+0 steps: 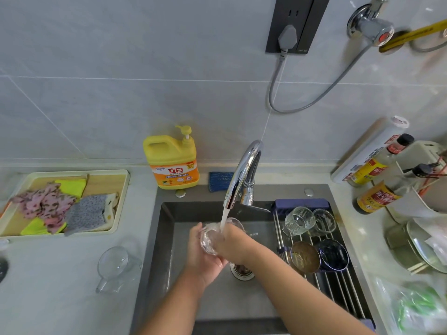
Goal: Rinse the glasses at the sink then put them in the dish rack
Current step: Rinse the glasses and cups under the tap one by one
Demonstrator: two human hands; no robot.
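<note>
Over the grey sink I hold a clear glass under the water running from the chrome faucet. My left hand cups the glass from below and the left. My right hand grips it from the right, partly hiding it. The roll-up dish rack spans the sink's right side. On it lie two clear glasses, an amber glass and a dark blue glass.
A clear measuring jug sits on the counter left of the sink. A tray of cloths lies at far left. Yellow dish soap and a blue sponge stand behind the sink. Bottles and dishes crowd the right counter.
</note>
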